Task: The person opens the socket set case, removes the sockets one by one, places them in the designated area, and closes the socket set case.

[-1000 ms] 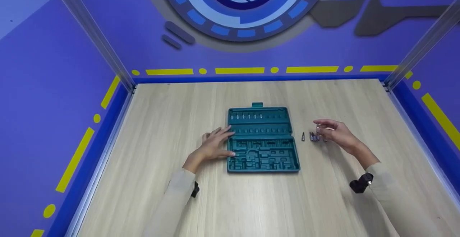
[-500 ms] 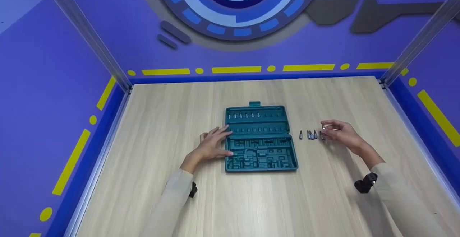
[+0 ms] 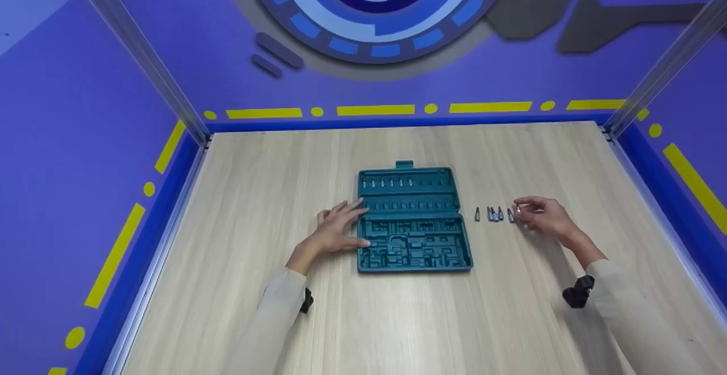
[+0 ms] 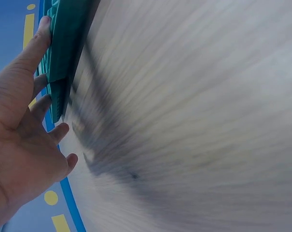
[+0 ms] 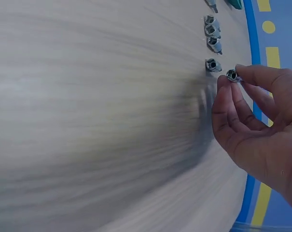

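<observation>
The green case (image 3: 414, 271) lies unfolded on the table, with several small metal bits (image 3: 392, 183) in its upper row at the left. My left hand (image 3: 332, 234) rests with spread fingers on the case's left edge; the left wrist view shows the thumb and fingertips of this hand (image 4: 25, 130) against the green side (image 4: 63, 48). To the right of the case, my right hand (image 3: 548, 219) pinches one metal bit (image 5: 232, 75) between thumb and fingertips, its hollow end showing in the right wrist view. Beside it, several loose bits (image 3: 495, 215) lie in a row.
The wooden table (image 3: 272, 182) reaches back to a blue wall (image 3: 386, 91) with yellow marks. Metal posts (image 3: 142, 57) stand at the two back corners. A black wrist camera (image 3: 578, 292) sits on the right forearm.
My right hand has moved right and slightly toward me with the pinched bit, uncovering more of the rightmost loose bit. My left hand has stayed on the case.
</observation>
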Demonstrator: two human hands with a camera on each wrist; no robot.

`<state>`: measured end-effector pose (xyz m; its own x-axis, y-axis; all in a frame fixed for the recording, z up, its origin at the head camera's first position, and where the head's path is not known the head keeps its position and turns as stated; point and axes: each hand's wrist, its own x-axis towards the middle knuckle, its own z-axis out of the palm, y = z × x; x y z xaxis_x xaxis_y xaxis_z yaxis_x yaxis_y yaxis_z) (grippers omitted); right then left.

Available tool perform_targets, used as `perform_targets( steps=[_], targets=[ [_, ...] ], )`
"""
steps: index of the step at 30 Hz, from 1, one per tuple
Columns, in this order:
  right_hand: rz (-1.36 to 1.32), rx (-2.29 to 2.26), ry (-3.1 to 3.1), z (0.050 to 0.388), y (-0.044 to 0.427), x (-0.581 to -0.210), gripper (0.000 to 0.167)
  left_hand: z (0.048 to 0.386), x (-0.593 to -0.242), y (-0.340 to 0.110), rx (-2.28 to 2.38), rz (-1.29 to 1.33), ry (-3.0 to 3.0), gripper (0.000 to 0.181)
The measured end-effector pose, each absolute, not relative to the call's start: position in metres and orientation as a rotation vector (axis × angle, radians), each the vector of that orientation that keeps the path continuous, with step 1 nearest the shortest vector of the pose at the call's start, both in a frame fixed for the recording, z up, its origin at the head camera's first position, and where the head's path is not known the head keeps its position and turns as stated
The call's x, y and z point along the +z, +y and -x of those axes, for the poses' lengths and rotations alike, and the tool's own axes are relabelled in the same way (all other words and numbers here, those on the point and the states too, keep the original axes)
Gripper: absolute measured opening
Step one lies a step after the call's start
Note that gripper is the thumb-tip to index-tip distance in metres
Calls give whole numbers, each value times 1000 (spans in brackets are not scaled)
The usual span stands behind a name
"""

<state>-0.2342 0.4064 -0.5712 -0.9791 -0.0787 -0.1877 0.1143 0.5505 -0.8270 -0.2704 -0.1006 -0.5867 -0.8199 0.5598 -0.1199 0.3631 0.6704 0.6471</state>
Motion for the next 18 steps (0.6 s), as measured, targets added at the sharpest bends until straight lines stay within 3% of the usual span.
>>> perform_targets(
  steps=[8, 18],
  targets=[
    [24, -1153, 2736, 231, 406, -575, 35, 270, -586, -103, 892, -729, 2580, 82],
    [20, -1184, 2733, 232, 409, -573, 36, 272, -586, -100, 914, -710, 2562, 82]
  ],
)
